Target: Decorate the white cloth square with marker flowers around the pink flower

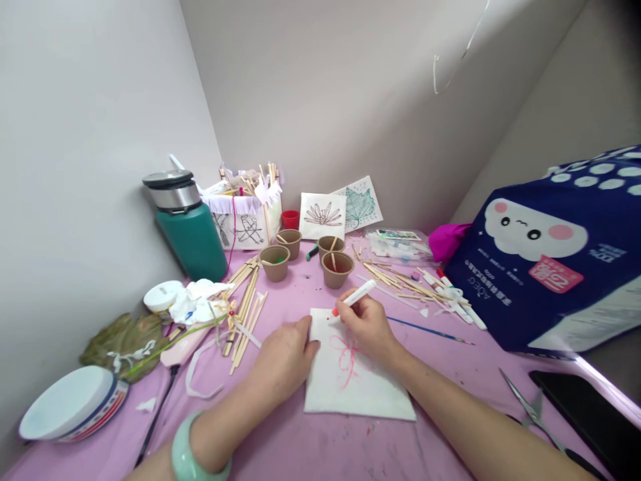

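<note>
A white square sheet [358,397], thick like cloth or card, lies in front of me with pink-red line drawing on it. My right hand [368,326] grips a white marker [361,292] with a red tip end, held slanted. The tip is at the sheet's upper left part, by small red marks; whether it touches cannot be told. At the sheet's left edge is my left hand [286,354], fingers curled and thumb against the edge, steadying it. A pale green bangle [187,447] circles the left wrist.
Behind the sheet stand brown cups [338,270] with sticks and coloured liquid. Wooden sticks [245,314] lie left, markers [461,300] and a paintbrush [431,327] right. Scissors [533,411] and a black phone-like slab [591,421] are near right; a bottle [193,240] and bowl [70,404] left.
</note>
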Demonstrator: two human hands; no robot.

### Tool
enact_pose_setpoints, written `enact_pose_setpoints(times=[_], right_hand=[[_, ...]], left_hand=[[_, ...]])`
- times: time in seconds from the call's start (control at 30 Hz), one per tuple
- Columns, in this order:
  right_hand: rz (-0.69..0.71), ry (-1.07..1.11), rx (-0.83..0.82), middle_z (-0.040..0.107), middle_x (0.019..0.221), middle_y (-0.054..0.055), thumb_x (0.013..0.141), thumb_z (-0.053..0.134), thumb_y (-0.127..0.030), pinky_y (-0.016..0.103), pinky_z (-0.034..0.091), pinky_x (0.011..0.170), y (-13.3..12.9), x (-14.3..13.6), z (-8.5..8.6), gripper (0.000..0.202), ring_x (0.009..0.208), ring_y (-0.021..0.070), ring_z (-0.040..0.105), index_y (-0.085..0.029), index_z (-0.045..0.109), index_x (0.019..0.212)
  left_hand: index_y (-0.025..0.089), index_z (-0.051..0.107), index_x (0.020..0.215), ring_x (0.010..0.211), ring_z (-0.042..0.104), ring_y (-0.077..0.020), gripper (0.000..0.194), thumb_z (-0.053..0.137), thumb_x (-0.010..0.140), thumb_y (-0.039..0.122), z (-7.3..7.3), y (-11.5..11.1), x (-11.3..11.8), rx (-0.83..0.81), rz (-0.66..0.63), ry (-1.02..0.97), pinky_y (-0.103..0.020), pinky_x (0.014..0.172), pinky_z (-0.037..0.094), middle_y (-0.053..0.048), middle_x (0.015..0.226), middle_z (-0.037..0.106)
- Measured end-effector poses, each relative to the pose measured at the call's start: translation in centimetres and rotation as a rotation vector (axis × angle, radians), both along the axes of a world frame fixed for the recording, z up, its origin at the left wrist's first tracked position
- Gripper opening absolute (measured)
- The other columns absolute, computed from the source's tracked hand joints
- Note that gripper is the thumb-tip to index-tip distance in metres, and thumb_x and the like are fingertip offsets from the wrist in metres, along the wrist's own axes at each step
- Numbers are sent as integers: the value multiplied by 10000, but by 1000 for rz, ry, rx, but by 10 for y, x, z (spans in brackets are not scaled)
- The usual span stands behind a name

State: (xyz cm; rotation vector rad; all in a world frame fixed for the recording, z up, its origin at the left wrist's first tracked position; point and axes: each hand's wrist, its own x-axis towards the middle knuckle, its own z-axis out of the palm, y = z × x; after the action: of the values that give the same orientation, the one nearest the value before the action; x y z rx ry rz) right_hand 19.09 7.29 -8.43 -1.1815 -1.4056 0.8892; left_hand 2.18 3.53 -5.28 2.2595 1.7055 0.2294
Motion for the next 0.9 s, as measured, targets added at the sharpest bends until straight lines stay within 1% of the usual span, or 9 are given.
enact_pose_setpoints(times=[0.13,0.23,0.33,0.4,0.5,0.63,0.9], right_hand=[[-30,-15,14,538,621,-17,788,578,-374,239,355,517,-1,1,0,196,563,133,472,-189,564,725],[-90,2,16,561,626,-10,791,586,-385,242,360,523,1,3,2,203,560,135,479,-188,569,751],[-181,64,33,572,635,-10,795,592,-391,243,367,544,4,6,4,208,564,129,474,-185,571,771],[-214,105,53,573,651,-10,792,601,-389,241,366,552,4,7,5,209,569,123,465,-183,570,774],[-211,137,77,584,692,-3,792,605,-380,239,368,562,3,8,6,203,585,119,464,-181,570,778],[-192,116,90,560,659,-11,800,594,-378,237,367,556,0,7,6,200,574,117,457,-181,568,781],[-186,96,80,553,640,-16,793,590,-388,237,360,548,-1,5,3,204,569,124,453,-185,578,781]], left_hand=[[195,528,1018,853,646,-244,186,440,861,240,0,-1,-1,-3,-30,48,-305,665,412,-86,904,680],[197,524,1071,875,647,-252,225,437,869,248,0,-1,0,3,-26,53,-311,679,422,-92,929,684],[204,532,1036,851,647,-250,200,432,872,259,0,-1,0,0,-6,41,-307,655,413,-78,896,686],[203,538,987,823,647,-245,168,432,872,266,1,-1,0,0,-13,35,-304,636,402,-70,866,685],[206,541,987,805,645,-235,171,433,872,272,2,0,-1,5,-29,22,-299,629,394,-64,859,686],[205,543,997,824,644,-223,178,438,869,270,5,0,-1,-2,-30,23,-288,643,393,-65,885,689],[207,531,927,796,645,-232,127,447,861,276,5,-1,-1,12,-39,40,-291,620,375,-60,858,683]])
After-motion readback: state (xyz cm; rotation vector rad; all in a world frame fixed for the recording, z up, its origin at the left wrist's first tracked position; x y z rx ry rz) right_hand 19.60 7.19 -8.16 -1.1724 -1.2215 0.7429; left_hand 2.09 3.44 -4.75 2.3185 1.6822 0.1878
